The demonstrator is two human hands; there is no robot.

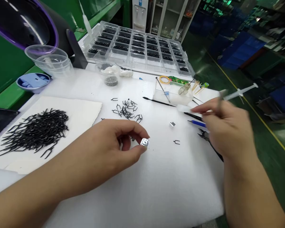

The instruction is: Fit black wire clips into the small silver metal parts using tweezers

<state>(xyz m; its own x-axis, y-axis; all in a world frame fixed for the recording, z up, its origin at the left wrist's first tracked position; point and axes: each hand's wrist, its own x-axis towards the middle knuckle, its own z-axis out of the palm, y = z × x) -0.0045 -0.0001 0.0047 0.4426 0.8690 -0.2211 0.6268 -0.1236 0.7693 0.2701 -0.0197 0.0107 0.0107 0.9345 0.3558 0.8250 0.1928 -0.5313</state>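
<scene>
The person's left hand [106, 148] is pinching a small silver metal square [144, 142] between thumb and fingertips, just above a white foam sheet [171, 180] and near a scatter of black wire clips [127, 110]. The right hand [228, 129], slightly blurred, is narrowly gripping a clear plastic syringe [239, 92] over a blue pen [197, 123] and black-handled pliers [204, 135], while a compartment tray [137, 46] of black parts is sitting farther back.
</scene>
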